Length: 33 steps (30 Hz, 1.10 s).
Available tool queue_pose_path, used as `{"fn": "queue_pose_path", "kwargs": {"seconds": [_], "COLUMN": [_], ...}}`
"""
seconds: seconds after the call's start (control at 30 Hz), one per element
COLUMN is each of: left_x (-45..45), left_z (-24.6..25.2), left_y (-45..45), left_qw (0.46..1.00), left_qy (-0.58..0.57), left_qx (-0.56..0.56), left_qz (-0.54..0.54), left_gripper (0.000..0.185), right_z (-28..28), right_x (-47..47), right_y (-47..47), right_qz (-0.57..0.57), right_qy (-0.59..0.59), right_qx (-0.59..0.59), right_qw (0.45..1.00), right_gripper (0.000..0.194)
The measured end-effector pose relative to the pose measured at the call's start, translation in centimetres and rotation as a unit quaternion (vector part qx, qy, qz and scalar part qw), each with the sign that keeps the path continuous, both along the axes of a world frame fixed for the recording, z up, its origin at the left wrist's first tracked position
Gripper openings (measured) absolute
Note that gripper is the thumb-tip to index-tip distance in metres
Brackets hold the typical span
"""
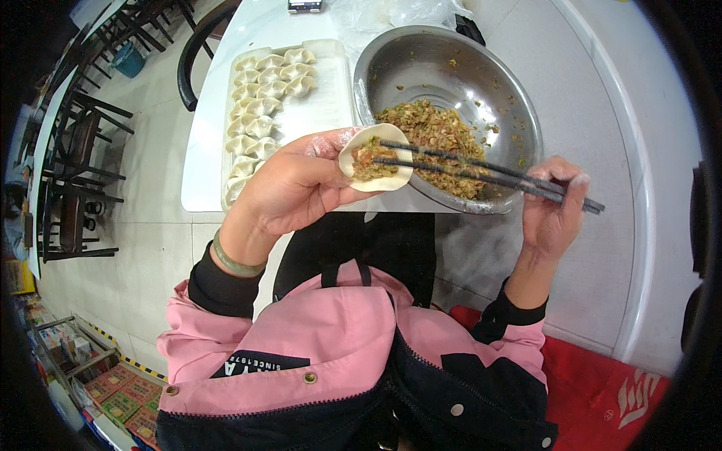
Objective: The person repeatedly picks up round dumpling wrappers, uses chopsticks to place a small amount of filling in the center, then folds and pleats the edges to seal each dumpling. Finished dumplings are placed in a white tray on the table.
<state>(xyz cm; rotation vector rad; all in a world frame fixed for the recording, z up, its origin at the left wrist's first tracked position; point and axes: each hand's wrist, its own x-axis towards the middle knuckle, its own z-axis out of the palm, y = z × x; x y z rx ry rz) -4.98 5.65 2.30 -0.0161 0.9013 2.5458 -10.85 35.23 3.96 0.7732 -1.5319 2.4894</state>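
A round dumpling wrapper [401,179] lies open across the fingers of my left hand [302,180], with a lump of minced filling [366,160] on it. My right hand [553,208] grips a pair of dark chopsticks [485,172], whose tips touch the filling on the wrapper. Beneath the chopsticks, a large steel bowl [445,56] holds more chopped filling [434,127]. Left of the bowl, a white plastic tray [324,113] carries rows of pleated dumplings [271,73]; my left hand and forearm hide its near part.
The white table [206,169] bears a clear plastic bag [389,14] and a phone [304,5] at its far side. A black-framed chair [189,73] stands at its left. Other chairs and a blue bin [128,59] are farther left. A white wall borders the right.
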Motion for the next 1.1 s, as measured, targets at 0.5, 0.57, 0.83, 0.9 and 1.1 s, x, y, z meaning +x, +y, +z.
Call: {"fn": "queue_pose_path", "kwargs": {"seconds": [0.5,0.57,0.83,0.9,1.1], "left_x": [0.5,0.4,0.7,0.7,0.2], "left_z": [-0.7,-0.5,-0.2,-0.3,-0.8], "left_y": [0.1,0.1,0.2,0.0,-0.2], "left_qw": [0.997,0.997,0.998,0.999,0.995], "left_qy": [-0.025,-0.02,-0.001,-0.006,-0.003], "left_qx": [0.067,0.069,0.058,0.043,0.073], "left_qz": [0.014,0.015,-0.006,0.003,0.069], "left_gripper": [0.062,0.062,0.06,0.06,0.06], "right_z": [0.1,0.0,-1.0,-1.2,-1.1], "right_x": [0.6,0.8,0.2,0.1,0.1], "right_y": [-0.6,-0.8,-1.6,-1.6,-1.1], "right_qz": [-0.002,-0.012,0.004,0.014,-0.015], "right_qy": [-0.036,-0.068,-0.057,-0.026,-0.014], "right_qx": [-0.009,-0.055,0.025,0.062,0.023], "right_qw": [0.999,0.996,0.998,0.998,1.0], "right_gripper": [0.037,0.037,0.036,0.035,0.036]}}
